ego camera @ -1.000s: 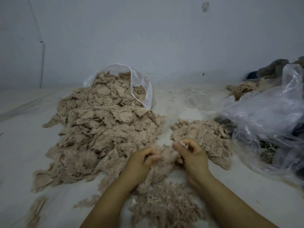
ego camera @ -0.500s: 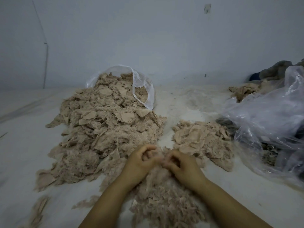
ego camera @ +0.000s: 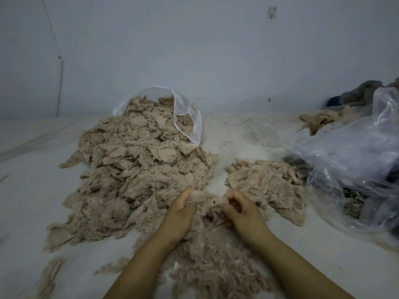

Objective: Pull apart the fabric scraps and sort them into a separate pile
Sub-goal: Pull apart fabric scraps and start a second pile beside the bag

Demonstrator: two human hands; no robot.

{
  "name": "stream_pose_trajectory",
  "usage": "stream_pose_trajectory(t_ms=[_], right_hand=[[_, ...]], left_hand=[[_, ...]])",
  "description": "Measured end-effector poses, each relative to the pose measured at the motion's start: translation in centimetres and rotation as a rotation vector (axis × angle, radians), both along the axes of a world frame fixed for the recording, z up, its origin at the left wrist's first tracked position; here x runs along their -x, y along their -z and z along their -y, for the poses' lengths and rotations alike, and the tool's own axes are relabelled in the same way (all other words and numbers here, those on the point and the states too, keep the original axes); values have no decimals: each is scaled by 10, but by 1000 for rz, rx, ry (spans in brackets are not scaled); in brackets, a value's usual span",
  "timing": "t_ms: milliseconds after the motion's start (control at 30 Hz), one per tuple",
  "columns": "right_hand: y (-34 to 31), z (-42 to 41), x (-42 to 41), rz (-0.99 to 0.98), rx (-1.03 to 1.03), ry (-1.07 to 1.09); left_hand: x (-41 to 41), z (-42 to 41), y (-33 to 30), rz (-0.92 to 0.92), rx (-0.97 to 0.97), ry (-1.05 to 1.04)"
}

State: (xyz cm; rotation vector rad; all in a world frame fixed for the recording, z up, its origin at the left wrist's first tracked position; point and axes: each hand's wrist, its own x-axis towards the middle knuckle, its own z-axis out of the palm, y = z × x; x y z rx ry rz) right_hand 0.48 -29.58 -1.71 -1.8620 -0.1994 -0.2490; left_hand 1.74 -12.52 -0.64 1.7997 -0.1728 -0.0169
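1. The left hand [ego camera: 180, 210] and right hand [ego camera: 239, 209] each curl their fingers round one fuzzy clump of scraps [ego camera: 205, 201] stretched between them.
2. The big scrap heap [ego camera: 133, 169] spills from a clear bag [ego camera: 190, 117] on the left.
3. The smaller sorted pile [ego camera: 265, 184] lies right of the hands; a bare strip of white surface [ego camera: 228, 147] separates the two piles.
4. A crumpled plastic bag [ego camera: 356, 158] borders the sorted pile's right edge.
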Motion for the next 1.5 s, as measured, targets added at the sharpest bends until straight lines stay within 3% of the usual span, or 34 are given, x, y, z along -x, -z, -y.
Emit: stream_pose_trajectory(t_ms=[100,200,367,467,600,667,800,1000,1200,1367,1500], right_hand=[[-2,-1,0,-80,-134,-14],[-2,-4,-1,-27,35,29],[-8,3,-6,-30,34,94],[-4,0,-4,-60,-126,89],[-1,-5,-2,-40,-123,67],[-2,-6,-2,-79,-214,50],[-4,-5,-1,-171,-380,16],[-7,-8,3,-290,-599,-154],[-7,-6,8,-236,-422,-216],[-6,-10,4,-221,-505,-53],[-9,-7,3,-240,-529,-44]], left_hand=[[1,0,0,-4,62,-34],[1,2,-2,91,100,-41],[-13,-16,-2,94,240,-366],[-8,-13,2,202,54,-200],[1,3,7,200,-124,83],[-1,7,11,183,-104,112],[-2,5,7,244,-10,-45],[4,13,6,191,-12,153],[6,16,6,248,-7,23],[8,17,1,50,390,73],[7,18,5,102,333,45]])
